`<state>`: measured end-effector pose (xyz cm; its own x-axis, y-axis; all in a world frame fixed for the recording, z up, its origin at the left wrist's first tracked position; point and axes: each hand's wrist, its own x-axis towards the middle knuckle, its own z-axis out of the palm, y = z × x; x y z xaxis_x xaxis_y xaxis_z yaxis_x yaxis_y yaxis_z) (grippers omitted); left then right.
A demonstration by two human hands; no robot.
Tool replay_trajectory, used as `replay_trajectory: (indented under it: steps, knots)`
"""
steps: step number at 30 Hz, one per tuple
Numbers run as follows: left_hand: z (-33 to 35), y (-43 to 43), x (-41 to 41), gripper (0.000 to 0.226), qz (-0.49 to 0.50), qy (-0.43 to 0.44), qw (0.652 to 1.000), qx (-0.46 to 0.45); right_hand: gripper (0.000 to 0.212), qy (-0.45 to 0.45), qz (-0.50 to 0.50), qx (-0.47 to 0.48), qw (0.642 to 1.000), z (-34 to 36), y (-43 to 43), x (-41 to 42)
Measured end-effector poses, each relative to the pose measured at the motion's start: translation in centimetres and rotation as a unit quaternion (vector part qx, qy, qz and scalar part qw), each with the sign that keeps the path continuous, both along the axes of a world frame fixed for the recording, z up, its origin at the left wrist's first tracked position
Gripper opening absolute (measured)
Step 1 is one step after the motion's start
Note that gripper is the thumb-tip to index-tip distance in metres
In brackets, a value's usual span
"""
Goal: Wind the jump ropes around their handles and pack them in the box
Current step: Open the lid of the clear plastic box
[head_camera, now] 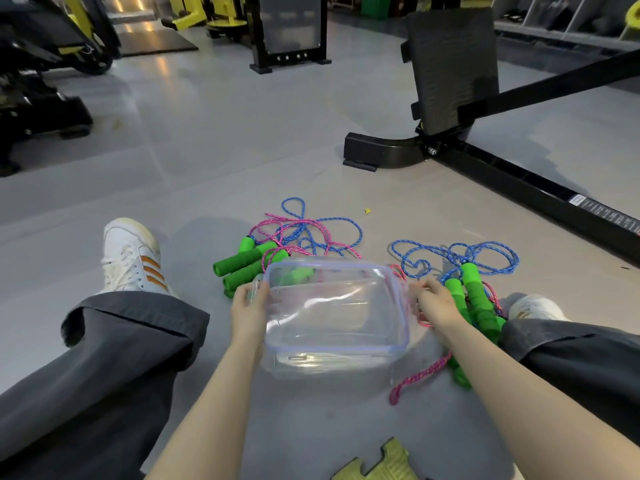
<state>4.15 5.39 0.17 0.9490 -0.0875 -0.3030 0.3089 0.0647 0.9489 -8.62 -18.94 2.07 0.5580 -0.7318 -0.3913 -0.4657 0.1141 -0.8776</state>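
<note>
- A clear box (332,350) with a blue-sealed rim is set on the floor (242,150) between the spread legs (104,341), close in so both rope piles can be reached.
- The left hand (247,306) is curled round the box's left edge, seemingly on a side clip. The box is likely being steadied or unlatched.
- The right hand (434,303) is placed at the box's right rim. The fingers are motion-blurred, so its grip cannot be told.
- Loose jump ropes (304,230), pink and blue, with green handles (242,261), are tangled on the floor just behind the box's far left corner.
- A second bundle (474,292), blue and pink, is piled just right of the box. A pink rope end (415,375) is trailed past the near right corner.
- No rope appears to be packed inside the box. Whether a lid is on cannot be told.
- Winding is judged not yet begun.
</note>
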Motion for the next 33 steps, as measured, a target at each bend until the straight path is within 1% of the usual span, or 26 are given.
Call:
replay_trajectory:
  steps: [2, 3, 4, 5, 6, 7, 8, 9, 11, 12, 13, 14, 15, 16, 18, 19, 20, 21, 22, 23, 24, 25, 27, 29, 32, 33]
  knots:
    - [0.9, -0.1, 0.9, 0.011, -0.015, 0.031, 0.999, -0.023, 0.029, -0.092, -0.05, 0.043, 0.994, 1.1, -0.3, -0.1]
    - [0.9, 0.2, 1.5, 0.01, -0.03, 0.045, 0.998, -0.037, 0.037, -0.113, -0.043, 0.029, 0.992, 1.6, -0.4, -0.5]
    - [1.0, 0.5, 1.9, 0.014, -0.045, 0.056, 0.996, -0.049, 0.043, -0.119, -0.018, -0.016, 0.993, 1.8, -0.5, -0.9]
    - [0.8, 0.8, 2.4, 0.025, -0.065, 0.064, 0.994, -0.057, 0.048, -0.098, 0.031, -0.107, 0.989, 1.7, -0.7, -1.2]
    - [0.8, 1.0, 2.7, 0.035, -0.086, 0.069, 0.993, -0.053, 0.056, -0.074, 0.092, -0.208, 0.971, 1.4, -1.0, -1.3]
    - [0.9, 1.2, 2.7, 0.038, -0.091, 0.075, 0.992, -0.044, 0.065, -0.038, 0.154, -0.301, 0.94, 1.1, -1.3, -1.4]
    - [0.6, 1.4, 3.0, 0.035, -0.083, 0.077, 0.993, -0.027, 0.074, -0.003, 0.207, -0.386, 0.899, 0.8, -1.6, -1.4]
    - [0.5, 1.5, 3.1, 0.033, -0.072, 0.084, 0.994, -0.016, 0.082, 0.017, 0.251, -0.473, 0.844, 0.5, -1.8, -1.4]
    - [0.3, 1.8, 3.2, 0.041, -0.07, 0.105, 0.992, -0.015, 0.096, 0.019, 0.317, -0.625, 0.713, 0.5, -1.9, -1.3]
    - [0.1, 1.9, 3.4, 0.046, -0.078, 0.111, 0.99, -0.036, 0.097, 0.011, 0.33, -0.66, 0.675, 0.3, -2.1, -1.3]
    - [0.1, 1.9, 3.4, 0.049, -0.077, 0.125, 0.987, -0.066, 0.097, 0.008, 0.338, -0.664, 0.667, 0.2, -2.2, -1.5]
    - [0.4, 1.7, 3.2, 0.05, -0.07, 0.135, 0.984, -0.094, 0.096, 0.008, 0.349, -0.644, 0.68, -0.1, -2.4, -1.6]
    - [0.5, 1.4, 3.1, 0.053, -0.045, 0.148, 0.982, -0.109, 0.093, 0.01, 0.358, -0.599, 0.716, -0.3, -2.4, -1.7]
    - [0.7, 1.0, 2.9, 0.055, -0.009, 0.148, 0.984, -0.094, 0.087, 0.013, 0.356, -0.544, 0.76, -0.5, -2.3, -1.8]
    - [0.5, 0.6, 2.3, 0.055, 0.051, 0.107, 0.992, -0.036, 0.061, 0.018, 0.324, -0.444, 0.836, -0.2, -2.0, -2.1]
    - [0.3, 0.5, 1.8, 0.052, 0.069, 0.088, 0.994, -0.021, 0.043, 0.01, 0.297, -0.413, 0.861, 0.2, -1.8, -2.1]
    - [-0.3, 0.6, 1.7, 0.048, 0.076, 0.074, 0.994, 0.01, 0.023, -0.004, 0.267, -0.396, 0.879, 0.7, -1.5, -2.1]
    - [-1.0, 0.8, 1.5, 0.043, 0.069, 0.061, 0.994, 0.061, 0.012, -0.016, 0.244, -0.38, 0.892, 1.3, -1.2, -2.0]
    - [-1.6, 0.8, 1.1, 0.039, 0.043, 0.055, 0.99, 0.12, 0.019, -0.016, 0.216, -0.376, 0.901, 1.6, -1.2, -1.9]
    - [-2.0, 0.7, 0.6, 0.04, 0.01, 0.052, 0.985, 0.166, 0.027, -0.007, 0.198, -0.374, 0.906, 1.8, -1.1, -1.7]
    - [-2.4, 0.5, 0.1, 0.045, -0.03, 0.057, 0.979, 0.195, 0.03, 0.002, 0.182, -0.379, 0.907, 1.8, -1.3, -1.6]
    - [-2.7, 0.1, -0.4, 0.048, -0.069, 0.06, 0.97, 0.225, 0.028, 0.005, 0.166, -0.385, 0.908, 1.6, -1.5, -1.3]
    - [-3.1, -0.5, -1.3, 0.037, -0.115, 0.051, 0.948, 0.293, 0.023, -0.017, 0.133, -0.358, 0.924, 1.3, -1.7, -0.9]
    - [-3.4, -0.2, -1.6, 0.028, -0.1, 0.024, 0.932, 0.349, 0.018, -0.065, 0.095, -0.302, 0.946, 1.5, -1.9, -0.6]
    - [-2.6, 1.0, -1.3, 0.028, -0.071, -0.056, 0.917, 0.388, 0.008, -0.112, 0.046, -0.244, 0.962, 2.1, -2.5, -0.7]
    - [-2.2, 1.5, -1.0, 0.029, -0.072, -0.084, 0.914, 0.391, 0.008, -0.122, 0.033, -0.234, 0.964, 1.9, -3.0, -0.8]
